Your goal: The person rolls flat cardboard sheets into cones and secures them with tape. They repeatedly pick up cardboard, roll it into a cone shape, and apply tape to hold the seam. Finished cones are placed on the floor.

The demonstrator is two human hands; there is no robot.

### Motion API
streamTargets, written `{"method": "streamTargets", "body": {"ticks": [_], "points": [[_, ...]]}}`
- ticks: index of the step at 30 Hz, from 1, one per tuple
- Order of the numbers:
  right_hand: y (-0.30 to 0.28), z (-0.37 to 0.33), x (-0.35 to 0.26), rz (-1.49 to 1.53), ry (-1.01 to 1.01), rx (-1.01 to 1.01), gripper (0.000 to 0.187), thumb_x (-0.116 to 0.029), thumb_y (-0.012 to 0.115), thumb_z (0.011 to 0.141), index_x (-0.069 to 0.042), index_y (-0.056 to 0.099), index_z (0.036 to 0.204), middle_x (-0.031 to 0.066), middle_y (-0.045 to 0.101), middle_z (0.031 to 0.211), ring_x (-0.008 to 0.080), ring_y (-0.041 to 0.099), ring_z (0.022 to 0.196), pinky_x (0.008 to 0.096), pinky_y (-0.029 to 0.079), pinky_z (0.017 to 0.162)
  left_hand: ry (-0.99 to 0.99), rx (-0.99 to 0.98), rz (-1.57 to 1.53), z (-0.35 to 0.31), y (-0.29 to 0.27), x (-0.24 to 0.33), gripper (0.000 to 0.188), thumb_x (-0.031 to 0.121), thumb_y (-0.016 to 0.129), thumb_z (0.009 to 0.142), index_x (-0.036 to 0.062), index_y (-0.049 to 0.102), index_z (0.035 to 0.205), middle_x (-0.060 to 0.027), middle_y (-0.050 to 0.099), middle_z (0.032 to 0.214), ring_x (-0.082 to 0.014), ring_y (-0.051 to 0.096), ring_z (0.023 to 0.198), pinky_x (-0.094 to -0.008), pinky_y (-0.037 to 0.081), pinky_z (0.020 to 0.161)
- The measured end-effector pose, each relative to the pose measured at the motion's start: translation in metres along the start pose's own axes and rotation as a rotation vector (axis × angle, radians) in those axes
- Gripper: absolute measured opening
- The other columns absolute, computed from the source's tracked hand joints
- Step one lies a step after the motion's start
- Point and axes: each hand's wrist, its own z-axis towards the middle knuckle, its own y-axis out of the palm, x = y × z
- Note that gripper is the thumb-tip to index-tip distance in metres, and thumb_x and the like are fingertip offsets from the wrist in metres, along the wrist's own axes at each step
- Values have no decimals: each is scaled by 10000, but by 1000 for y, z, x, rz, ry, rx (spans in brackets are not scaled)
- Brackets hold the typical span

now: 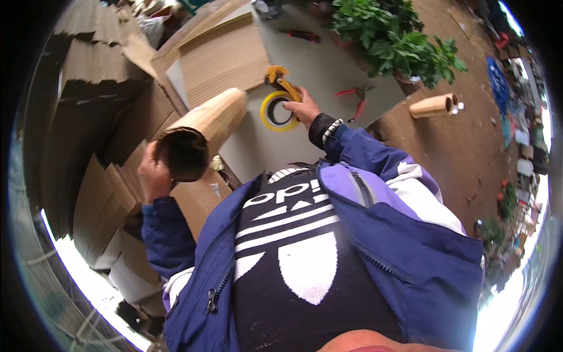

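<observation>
My left hand [154, 173] is closed around the near end of a brown cardboard tube [220, 117], which is held at a slant with its dark round opening toward me. The tube's far end reaches over the grey tabletop [240, 149]. In my right hand [304, 108] is a yellow tape dispenser [281, 81], gripped by its handle. A wide roll of yellow tape [265, 110] sits on the dispenser. The dispenser and the tube are apart. Part of my left fingers is hidden behind the tube.
Flat cardboard sheets [226, 56] lie stacked on the table. Red-handled pliers [359, 105] and a red and black tool [302, 35] rest there too. A leafy green plant [387, 35] stands at the far right. More tubes [431, 107] lie beyond the table; folded cardboard [97, 58] piles up left.
</observation>
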Motion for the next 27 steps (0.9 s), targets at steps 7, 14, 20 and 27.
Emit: {"method": "streamTargets", "body": {"ticks": [7,14,20,27], "points": [[-123,47,136,-18,113,163,452,-131,773,791,-28,577,1184,18,585,721,130,521,526,307,411,450,-13,-94,144,74,4,40,220,67,567,931,45,683,1117,-218,704,929,-287,725,860,-349,539,764],[-152,149,167,-505,183,215,706,-392,748,850,1,466,1364,265,625,1249,386,648,1094,454,514,926,-32,-186,99,87,3,114,211,47,582,913,22,693,1090,-205,708,897,-212,711,804,-327,542,763],[-149,151,103,-1064,-120,123,809,-314,746,830,9,386,1478,272,490,1440,417,447,1358,450,352,1152,-213,-293,202,75,28,151,266,71,582,870,51,689,1113,-259,681,866,-344,723,775,-402,557,688],[-107,93,-26,-440,-260,-374,464,-220,641,978,-3,548,1378,126,622,1249,232,617,1122,349,474,1011,-229,-84,-833,29,62,123,617,504,455,1044,-19,539,1359,-165,624,1336,-263,585,1242,-366,440,1078]]}}
